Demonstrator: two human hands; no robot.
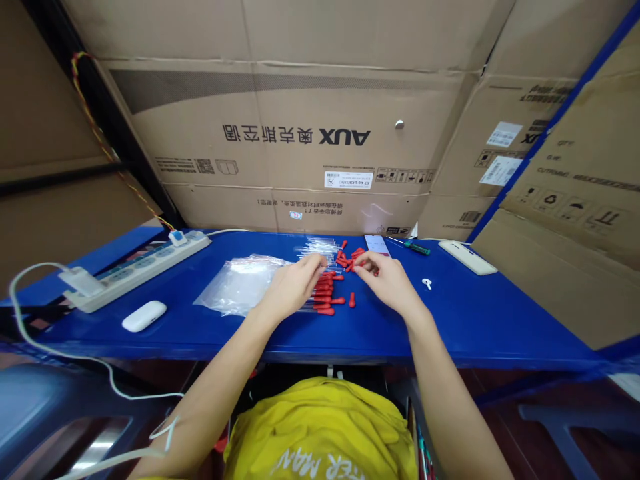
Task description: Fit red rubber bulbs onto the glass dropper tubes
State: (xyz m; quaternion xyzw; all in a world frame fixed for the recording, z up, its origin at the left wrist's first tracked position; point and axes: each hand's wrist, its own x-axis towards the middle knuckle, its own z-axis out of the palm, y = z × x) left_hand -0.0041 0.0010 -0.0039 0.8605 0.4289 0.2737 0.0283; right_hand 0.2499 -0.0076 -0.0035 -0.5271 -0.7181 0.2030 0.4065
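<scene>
My left hand is pinched closed above a row of glass droppers with red rubber bulbs; whatever is between its fingertips is too small to make out. Behind it lies a bundle of thin clear glass tubes. My right hand has thumb and forefinger closed on a red rubber bulb, beside a small pile of loose red bulbs. One single red bulb sits apart, nearer the front. Clear plastic bags lie flat to the left of my left hand.
On the blue table are a phone, a green-handled screwdriver, a white earbud, a pale rectangular device, a white case and a power strip. Cardboard walls the back.
</scene>
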